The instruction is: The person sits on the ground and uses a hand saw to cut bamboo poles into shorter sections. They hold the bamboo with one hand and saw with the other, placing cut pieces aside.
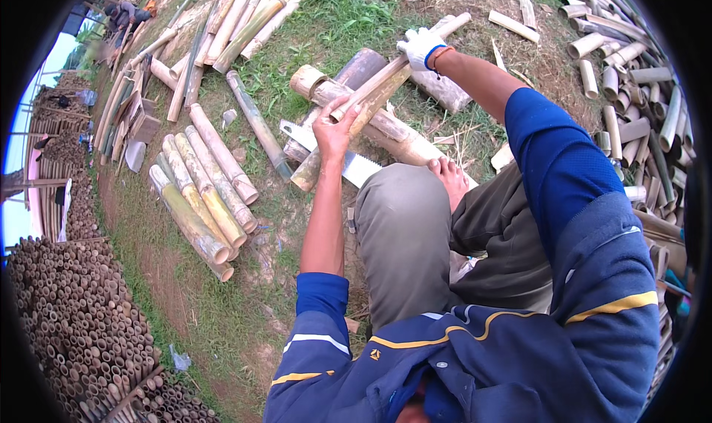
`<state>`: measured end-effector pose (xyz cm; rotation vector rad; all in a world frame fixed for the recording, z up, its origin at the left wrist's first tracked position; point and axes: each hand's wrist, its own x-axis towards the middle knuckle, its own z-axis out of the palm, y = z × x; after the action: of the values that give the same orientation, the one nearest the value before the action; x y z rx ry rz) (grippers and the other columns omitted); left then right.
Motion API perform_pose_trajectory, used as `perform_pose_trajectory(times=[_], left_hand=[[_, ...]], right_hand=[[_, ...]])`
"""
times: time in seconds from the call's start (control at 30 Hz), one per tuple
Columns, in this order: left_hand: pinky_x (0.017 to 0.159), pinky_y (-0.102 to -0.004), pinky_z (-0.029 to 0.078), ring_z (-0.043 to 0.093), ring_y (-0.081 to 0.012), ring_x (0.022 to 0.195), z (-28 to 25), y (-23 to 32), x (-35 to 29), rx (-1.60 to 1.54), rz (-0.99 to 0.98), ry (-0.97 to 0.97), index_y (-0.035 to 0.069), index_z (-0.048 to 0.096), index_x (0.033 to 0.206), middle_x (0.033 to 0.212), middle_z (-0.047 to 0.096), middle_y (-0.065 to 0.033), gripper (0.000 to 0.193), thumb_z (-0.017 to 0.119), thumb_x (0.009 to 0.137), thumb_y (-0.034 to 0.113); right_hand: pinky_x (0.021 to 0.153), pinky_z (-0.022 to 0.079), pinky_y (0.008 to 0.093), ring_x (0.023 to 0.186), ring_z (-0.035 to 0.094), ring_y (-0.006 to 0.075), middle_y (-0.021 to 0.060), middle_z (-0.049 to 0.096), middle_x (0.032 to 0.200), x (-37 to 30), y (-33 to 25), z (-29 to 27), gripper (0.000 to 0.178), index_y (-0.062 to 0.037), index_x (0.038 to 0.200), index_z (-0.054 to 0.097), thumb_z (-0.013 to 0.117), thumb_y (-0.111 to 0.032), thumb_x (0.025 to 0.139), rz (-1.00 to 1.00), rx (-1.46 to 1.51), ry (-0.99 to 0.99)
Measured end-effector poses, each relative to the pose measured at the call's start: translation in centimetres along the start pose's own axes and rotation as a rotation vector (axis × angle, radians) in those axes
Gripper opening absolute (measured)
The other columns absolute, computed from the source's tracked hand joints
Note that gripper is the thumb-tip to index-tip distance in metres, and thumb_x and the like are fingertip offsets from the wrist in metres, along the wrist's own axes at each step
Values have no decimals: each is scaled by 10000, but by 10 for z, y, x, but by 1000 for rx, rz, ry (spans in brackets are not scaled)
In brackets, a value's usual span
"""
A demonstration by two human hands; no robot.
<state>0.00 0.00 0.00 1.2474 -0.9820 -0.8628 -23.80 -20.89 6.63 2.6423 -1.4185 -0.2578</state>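
Note:
My bare left hand (337, 128) is closed around the near end of a bamboo pole (382, 82), which slants up to the right. My right hand (423, 46), in a white glove, grips the same pole nearer its far end. Alongside and below it runs a second bamboo piece (306, 173), partly hidden by my left hand and wrist. Both cross over a thick bamboo log (406, 142) lying on the ground. Beneath my left forearm a saw (361, 171) shows its pale metal blade, which reaches my knee. My bare foot (449, 179) rests against the log.
Cut bamboo lengths (200, 193) lie side by side at left, with a single greenish pole (257, 122) beyond. Longer poles (245, 22) are piled at the far left. Short offcuts (630, 89) heap up at right. Stacked bamboo (81, 312) fills the lower left. Another person (126, 16) bends over far off.

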Motion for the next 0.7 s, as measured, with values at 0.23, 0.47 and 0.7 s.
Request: perform_pose_trajectory(times=[0.23,0.47,0.7], left_hand=[[1086,-384,566,749,-282,1216,-31,33,-17,783,94,-64,24,787,1336,1333,776,-211,565,955,841,237],[1112,-432,549,723,-344,1269,-55,38,-37,780,154,-198,66,776,1356,1366,764,-170,584,936,827,252],[1002,-372,596,798,-253,1107,-51,38,-32,763,65,-130,54,805,1313,1222,826,-165,505,919,860,245]], right_hand=[[1031,577,557,1261,633,421,171,620,1373,-16,-10,19,316,-218,1324,747,605,-195,1043,-184,23,145],[1028,575,518,1247,639,398,162,642,1334,-15,-16,39,341,-204,1356,755,627,-190,1040,-239,6,175],[1018,563,527,1243,636,379,147,651,1314,-11,-24,38,307,-198,1309,775,623,-220,1043,-252,37,200]])
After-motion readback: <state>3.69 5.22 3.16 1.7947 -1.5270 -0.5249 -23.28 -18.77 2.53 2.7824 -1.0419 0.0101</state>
